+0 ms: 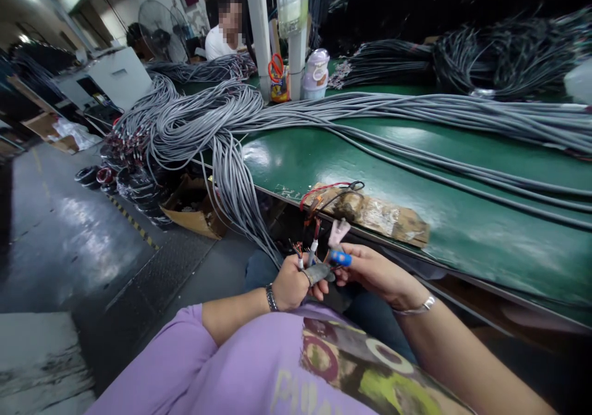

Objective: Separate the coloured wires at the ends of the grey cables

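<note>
My left hand (292,282), a dark grey cover on its thumb, is closed round grey cables (314,248) whose stripped ends fan out in thin coloured wires (298,250) above the fist. Right against it, my right hand (363,268) is pinched, with a blue wrap (341,258) on one finger. Thin wires show at its fingertips, partly hidden by the fingers. Just beyond the hands, a pale pink clip (339,232) stands at the bench edge. Behind it lies a worn wooden board (388,217) wrapped with tape, with red and black leads (340,188) at its left end.
Grey cable bundles (208,116) cross the green bench (296,162) and hang over its front edge. Behind them stand a lidded cup (316,74) and orange-handled scissors (276,68) by a post. A cardboard box (197,211) is below left. A person (221,42) sits across.
</note>
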{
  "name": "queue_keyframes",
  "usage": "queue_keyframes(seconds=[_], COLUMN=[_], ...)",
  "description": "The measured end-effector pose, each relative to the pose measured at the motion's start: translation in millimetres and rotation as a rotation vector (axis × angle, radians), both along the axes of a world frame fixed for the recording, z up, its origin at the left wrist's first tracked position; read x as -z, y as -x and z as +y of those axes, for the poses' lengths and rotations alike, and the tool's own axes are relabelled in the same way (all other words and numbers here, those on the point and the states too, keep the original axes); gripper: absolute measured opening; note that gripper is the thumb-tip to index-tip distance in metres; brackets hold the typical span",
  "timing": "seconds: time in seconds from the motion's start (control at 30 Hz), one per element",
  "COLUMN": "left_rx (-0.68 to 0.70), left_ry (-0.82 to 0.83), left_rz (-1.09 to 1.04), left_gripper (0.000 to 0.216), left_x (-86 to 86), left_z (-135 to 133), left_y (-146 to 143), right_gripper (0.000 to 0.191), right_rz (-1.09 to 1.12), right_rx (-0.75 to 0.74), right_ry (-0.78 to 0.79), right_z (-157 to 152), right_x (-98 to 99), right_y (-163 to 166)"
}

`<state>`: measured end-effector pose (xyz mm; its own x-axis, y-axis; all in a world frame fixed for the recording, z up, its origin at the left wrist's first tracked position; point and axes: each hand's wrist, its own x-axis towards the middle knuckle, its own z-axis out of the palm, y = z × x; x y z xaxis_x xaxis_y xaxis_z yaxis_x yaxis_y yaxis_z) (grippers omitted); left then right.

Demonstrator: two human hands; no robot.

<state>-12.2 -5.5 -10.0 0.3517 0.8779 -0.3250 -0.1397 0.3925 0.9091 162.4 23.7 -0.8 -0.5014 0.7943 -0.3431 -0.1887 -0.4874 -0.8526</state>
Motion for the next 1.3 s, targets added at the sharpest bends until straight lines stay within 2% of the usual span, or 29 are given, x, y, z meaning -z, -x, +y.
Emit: queue_keyframes(seconds=[0.2, 0.27, 0.37, 0.47, 0.57, 0.63, 0.7, 0.77, 0.83, 0.93, 1.07, 1.3], left_rx=[0.333, 0.355, 0.202, 0.037, 0.002, 0.057, 0.153, 0.233, 0.247, 0.136, -0.044, -0.110], left_ry=[0.019, 0.028, 0.038, 0.018, -0.021, -0.019, -0.002, 0.012, 0.015, 0.016, 0.032, 0.055], left_rz=[0.138, 0.150, 0.107, 0.079, 0.082, 0.072, 0.056, 0.061, 0.078, 0.058, 0.000, -0.027], left_gripper=[0.046, 0.046, 0.046, 0.046, 0.048, 0.050, 0.051, 0.054, 0.056, 0.057, 0.052, 0.053], left_x=[-12.8, -11.9, -4.2, 3.1, 4.1, 2.4, 0.6, -0.3, -0.1, 2.4, 9.5, 15.5], left_z=[4.6, 6.0, 6.5, 5.6, 4.6, 4.1, 3.3, 1.9, -0.2, -3.5, -4.6, -1.9], left_y=[0.7, 1.3, 2.2, 1.9, 0.8, 0.9, 2.6, 5.6, 8.8, 11.7, 11.6, 8.2], right_gripper=[0.034, 0.036, 0.045, 0.049, 0.042, 0.036, 0.032, 0.030, 0.030, 0.030, 0.035, 0.038], right_rz=[-0.140, -0.183, -0.230, -0.187, -0.141, -0.129, -0.134, -0.156, -0.187, -0.242, -0.295, -0.235], right_rx=[-0.166, -0.125, 0.070, 0.155, 0.244, 0.325, 0.313, 0.231, 0.162, 0.170, 0.239, 0.333], right_ry=[-0.225, -0.242, -0.177, -0.055, -0.083, -0.159, -0.209, -0.244, -0.282, -0.335, -0.333, -0.259], right_z=[-4.8, -7.2, -11.6, -18.5, -26.8, -30.3, -31.2, -29.5, -26.1, -20.4, -16.1, -18.6], right_x=[-9.5, -9.8, -4.5, 5.8, 14.1, 14.5, 10.2, 3.3, -2.6, -3.5, 6.7, 12.5], right_y=[3.4, 2.5, -0.7, 0.7, 9.7, 16.7, 21.9, 25.1, 27.0, 28.7, 29.8, 32.9])
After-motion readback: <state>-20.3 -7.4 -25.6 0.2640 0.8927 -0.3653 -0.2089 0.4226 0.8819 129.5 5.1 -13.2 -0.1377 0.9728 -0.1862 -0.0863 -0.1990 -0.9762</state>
